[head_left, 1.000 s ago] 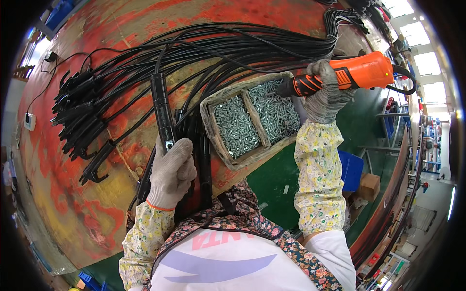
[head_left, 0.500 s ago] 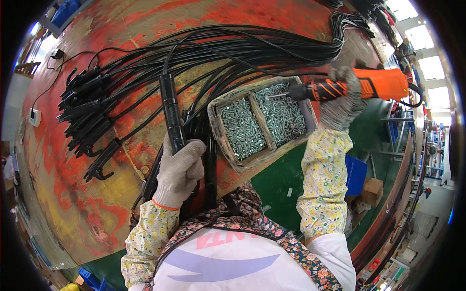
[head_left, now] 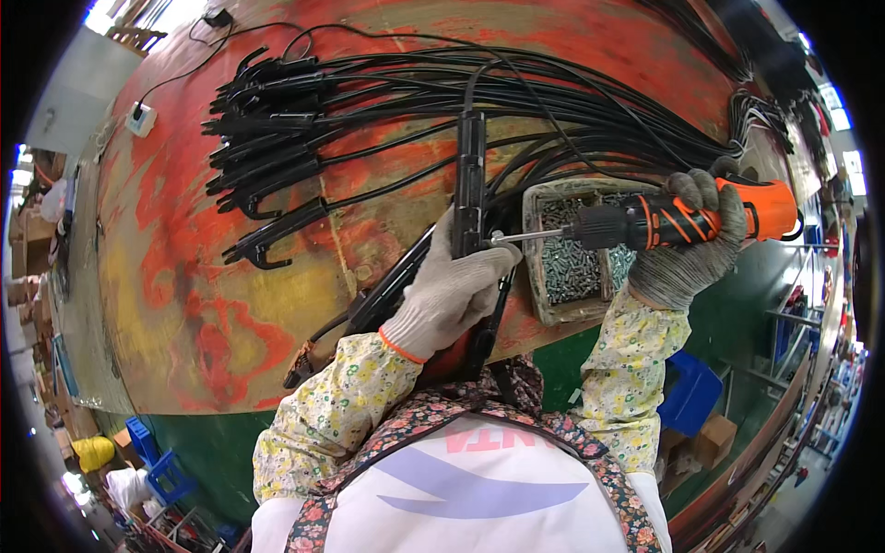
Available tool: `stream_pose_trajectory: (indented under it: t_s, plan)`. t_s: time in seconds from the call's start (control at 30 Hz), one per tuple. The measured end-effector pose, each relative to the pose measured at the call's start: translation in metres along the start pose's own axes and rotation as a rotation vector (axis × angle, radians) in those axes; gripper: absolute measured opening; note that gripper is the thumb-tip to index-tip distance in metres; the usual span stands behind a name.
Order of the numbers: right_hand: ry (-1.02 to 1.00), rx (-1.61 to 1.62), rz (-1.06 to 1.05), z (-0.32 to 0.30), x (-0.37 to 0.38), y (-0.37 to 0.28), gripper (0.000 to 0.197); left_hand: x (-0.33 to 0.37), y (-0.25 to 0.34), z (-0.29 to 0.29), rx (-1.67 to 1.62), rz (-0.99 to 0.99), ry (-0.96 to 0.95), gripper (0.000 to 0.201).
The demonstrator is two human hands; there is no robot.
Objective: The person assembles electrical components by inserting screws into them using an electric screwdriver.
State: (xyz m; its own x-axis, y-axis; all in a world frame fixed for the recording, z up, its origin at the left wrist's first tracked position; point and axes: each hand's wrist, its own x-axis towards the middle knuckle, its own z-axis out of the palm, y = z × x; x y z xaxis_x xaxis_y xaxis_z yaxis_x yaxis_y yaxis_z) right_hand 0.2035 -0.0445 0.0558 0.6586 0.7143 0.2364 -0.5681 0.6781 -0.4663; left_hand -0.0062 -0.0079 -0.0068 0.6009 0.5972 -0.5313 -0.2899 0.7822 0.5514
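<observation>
My gloved left hand (head_left: 454, 293) is closed around the lower end of a black plastic tubular handle (head_left: 470, 170), which stands lengthwise away from me with a black cable leaving its far end. In my gloved right hand (head_left: 696, 253) is an orange and black electric screwdriver (head_left: 664, 221), held level and pointing left. Its thin steel bit (head_left: 536, 236) reaches a small screw head at the handle's side, close to my left thumb. Beneath the screwdriver lies a divided wooden box (head_left: 542, 309) of small silvery screws (head_left: 573, 267), partly hidden by the tool.
Several similar black handles (head_left: 267, 138) with hooked ends are piled at the left. Their black cables (head_left: 572, 101) run across the red and yellow worn table (head_left: 230, 332) to a tied bundle (head_left: 761, 124) at the right. A white socket block (head_left: 140, 120) sits far left.
The screwdriver has moved from over the screw box leftward to the black handle, its bit now meeting the handle's side. My view has shifted, so the table things sit differently in it.
</observation>
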Motion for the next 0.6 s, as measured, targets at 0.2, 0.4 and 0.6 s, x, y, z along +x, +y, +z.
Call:
stream_pose_trajectory:
  t_s: [0.2,0.4,0.6]
  plan:
    - [-0.003,-0.065,0.015,-0.006,-0.006,0.024,0.032,-0.001,0.001,-0.003,0.000,0.015,-0.045,0.056]
    - [-0.008,-0.130,0.006,-0.007,-0.011,0.030,0.033,-0.001,0.003,-0.003,-0.014,-0.024,-0.027,0.053]
    - [-0.034,-0.085,0.026,-0.005,-0.009,0.028,0.032,0.001,0.001,-0.005,0.004,-0.032,-0.028,0.051]
